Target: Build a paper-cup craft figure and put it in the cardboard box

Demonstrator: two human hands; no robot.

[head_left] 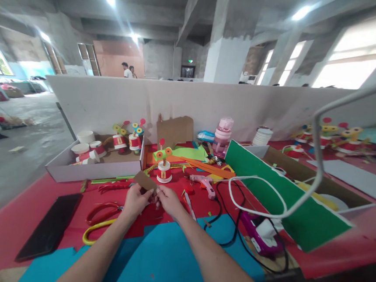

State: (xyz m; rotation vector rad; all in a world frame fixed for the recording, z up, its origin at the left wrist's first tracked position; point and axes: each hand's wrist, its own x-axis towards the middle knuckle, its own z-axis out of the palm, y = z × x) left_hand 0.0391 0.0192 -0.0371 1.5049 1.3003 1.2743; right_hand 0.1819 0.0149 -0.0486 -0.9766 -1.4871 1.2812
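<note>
A small piece of brown cardboard (145, 181) is pinched in my left hand (136, 201), tilted up over the red table cover. My right hand (168, 199) meets it at the cardboard's lower right, fingers bent together; what they hold there is too small to make out. Just beyond my hands stands a paper-cup figure (164, 172) with green eyes, a red round top and springy green arms. Left of my hands lie scissors with a yellow handle (96, 231) and a red-handled tool (103, 210). A pink glue gun (204, 184) rests to the right.
A white box (99, 171) with cups and two figures stands at left, near a black tablet (50, 225). Blue sheet (164, 262) covers the front. At right are a green-sided box (278, 193), a purple power strip (261, 237), black cables and a white bent tube (317, 148).
</note>
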